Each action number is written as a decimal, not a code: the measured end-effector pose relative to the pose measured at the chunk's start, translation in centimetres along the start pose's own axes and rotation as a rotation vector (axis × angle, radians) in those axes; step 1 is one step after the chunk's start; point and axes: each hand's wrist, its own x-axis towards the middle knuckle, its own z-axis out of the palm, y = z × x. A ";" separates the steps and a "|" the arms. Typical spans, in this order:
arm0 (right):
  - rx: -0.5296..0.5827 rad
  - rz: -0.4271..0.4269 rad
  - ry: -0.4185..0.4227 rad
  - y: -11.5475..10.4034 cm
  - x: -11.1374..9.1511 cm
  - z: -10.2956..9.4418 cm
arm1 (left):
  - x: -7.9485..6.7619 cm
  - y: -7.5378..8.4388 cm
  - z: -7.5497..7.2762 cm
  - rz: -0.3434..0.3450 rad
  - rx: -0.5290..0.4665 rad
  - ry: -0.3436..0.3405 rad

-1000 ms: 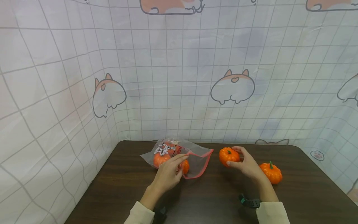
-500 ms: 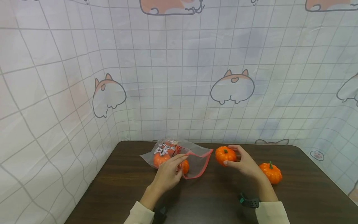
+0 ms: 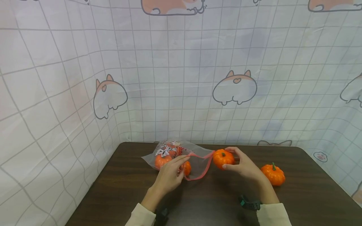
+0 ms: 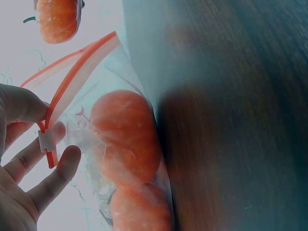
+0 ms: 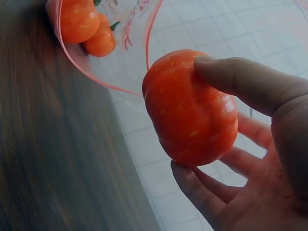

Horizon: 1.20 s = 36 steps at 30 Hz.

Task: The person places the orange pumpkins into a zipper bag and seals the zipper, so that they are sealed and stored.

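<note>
My left hand point(image 3: 169, 175) pinches the red zip edge of a clear printed zip bag point(image 3: 202, 161), close to its white slider point(image 4: 46, 140). The bag lies on its side with its mouth spread toward the right. Inside sit several orange toy pumpkins point(image 4: 126, 130), partly covered by print and by the hand. Thumb and fingers of my right hand point(image 3: 244, 164) grip another toy pumpkin point(image 5: 190, 108) by its sides, right at the bag's mouth. In the head view this pumpkin overlaps the red rim; whether it touches, I cannot tell.
One more toy pumpkin point(image 3: 273, 174) with a green stem rests on the dark wooden table point(image 3: 203, 204), right of the right forearm. A white grid-patterned cloth point(image 3: 183, 94) with cartoon dogs hangs behind the table and along both sides.
The right hand has carried its pumpkin leftward, from a short way off up to the bag's mouth. The left hand and the bag have stayed in place.
</note>
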 end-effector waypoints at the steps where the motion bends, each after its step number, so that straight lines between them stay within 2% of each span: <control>1: -0.006 -0.008 -0.006 -0.1 0.0 0.1 | 0.0 0.0 0.0 -0.002 0.001 0.001; 9: -0.033 -0.055 -0.046 -0.5 0.3 0.8 | 0.0 0.0 -0.1 -0.011 0.004 0.003; 20: -0.059 -0.076 -0.068 -1.0 0.5 1.5 | 0.0 0.0 -0.1 -0.019 0.004 -0.004; 36: -0.004 -0.124 -0.154 -1.8 0.4 2.5 | 0.0 -0.1 -0.1 -0.015 0.006 0.002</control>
